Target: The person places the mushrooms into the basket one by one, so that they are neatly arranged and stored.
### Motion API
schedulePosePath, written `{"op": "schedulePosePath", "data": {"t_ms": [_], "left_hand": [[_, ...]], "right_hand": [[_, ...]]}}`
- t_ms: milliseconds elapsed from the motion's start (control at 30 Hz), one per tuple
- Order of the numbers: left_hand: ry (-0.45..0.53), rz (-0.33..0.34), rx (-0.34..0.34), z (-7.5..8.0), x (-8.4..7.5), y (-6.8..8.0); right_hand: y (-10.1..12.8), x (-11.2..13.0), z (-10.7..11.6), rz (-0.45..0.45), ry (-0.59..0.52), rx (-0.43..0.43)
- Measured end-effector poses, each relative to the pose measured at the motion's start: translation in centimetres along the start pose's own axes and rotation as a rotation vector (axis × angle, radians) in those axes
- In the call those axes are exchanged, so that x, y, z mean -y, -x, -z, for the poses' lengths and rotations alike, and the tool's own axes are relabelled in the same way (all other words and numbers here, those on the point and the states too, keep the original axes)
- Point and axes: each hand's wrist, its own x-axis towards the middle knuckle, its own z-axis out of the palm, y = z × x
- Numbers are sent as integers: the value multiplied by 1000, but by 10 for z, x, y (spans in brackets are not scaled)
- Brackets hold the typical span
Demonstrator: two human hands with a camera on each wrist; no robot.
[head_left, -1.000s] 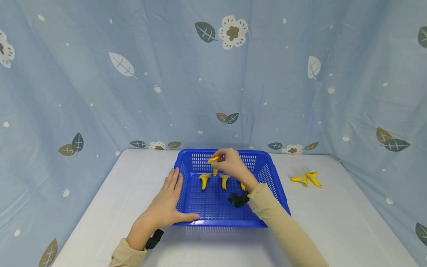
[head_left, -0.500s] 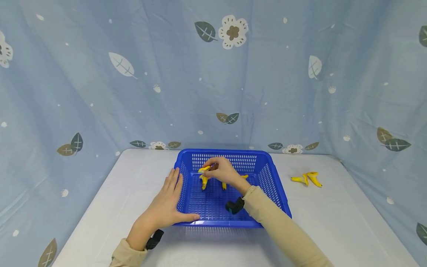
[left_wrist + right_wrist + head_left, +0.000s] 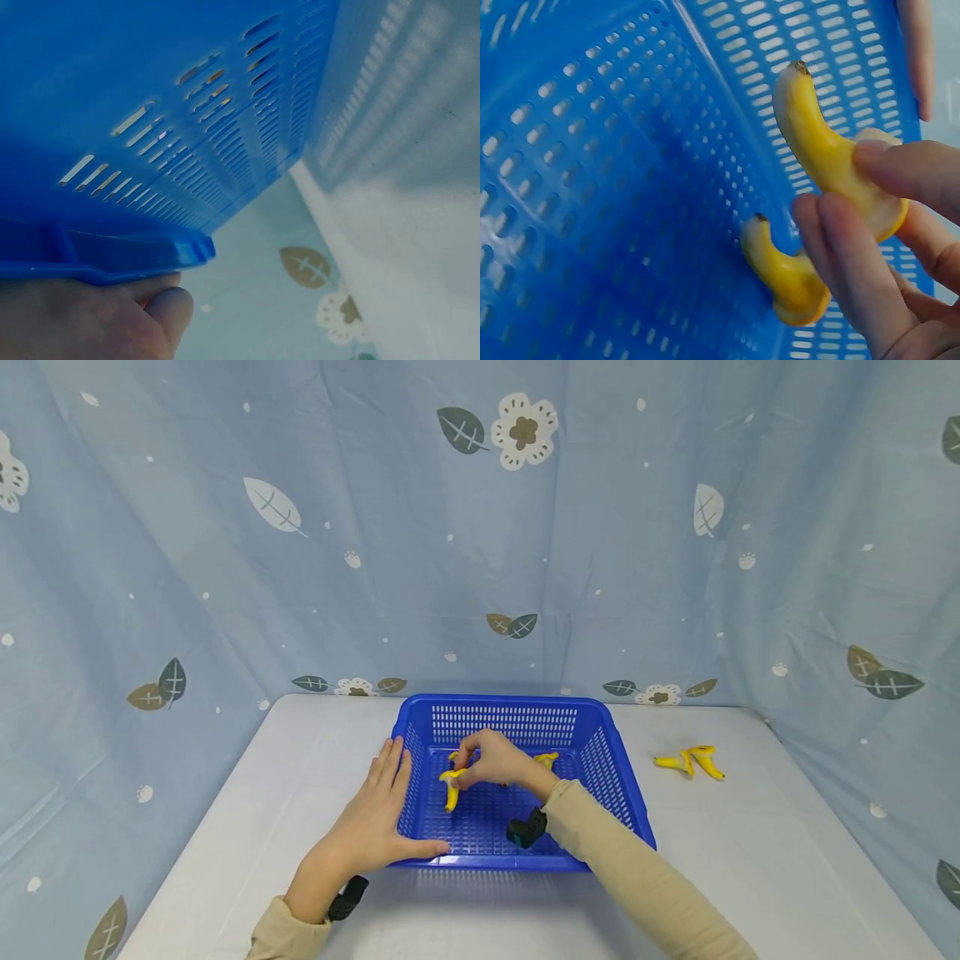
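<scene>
A blue slotted basket (image 3: 615,777) stands on the white table. My right hand (image 3: 461,772) is inside it, low over the floor, and pinches a small yellow banana piece (image 3: 450,783) between thumb and fingers. The right wrist view shows that banana piece (image 3: 832,161) held just above a second one (image 3: 784,274) lying on the basket floor. More yellow pieces (image 3: 546,760) lie deeper in the basket, partly hidden by the hand. My left hand (image 3: 390,802) lies with straight fingers against the basket's left wall, thumb along the front rim (image 3: 135,255).
Two yellow banana pieces (image 3: 690,762) lie on the table to the right of the basket. A blue curtain with leaf and flower prints (image 3: 517,435) hangs behind and beside the table. Black wrist cameras (image 3: 528,828) sit on both wrists.
My right hand has come down from near the basket's far wall toward its floor and front left, carrying the banana piece. The left hand has stayed in place.
</scene>
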Motion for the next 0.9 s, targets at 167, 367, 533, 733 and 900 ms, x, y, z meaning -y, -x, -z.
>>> {"op": "schedulePosePath", "data": {"t_ms": [167, 367, 533, 733, 900], "left_hand": [[-1, 4, 5, 0, 0, 0], [7, 6, -3, 0, -1, 0], [11, 8, 5, -1, -1, 0], [12, 13, 16, 0, -1, 0], [5, 7, 11, 0, -1, -1]], "right_hand": [[-1, -2, -3, 13, 52, 55], [-2, -9, -6, 0, 123, 117], [-2, -12, -9, -4, 172, 138], [-3, -12, -11, -10, 219, 152], [-4, -12, -11, -12, 213, 154]]}}
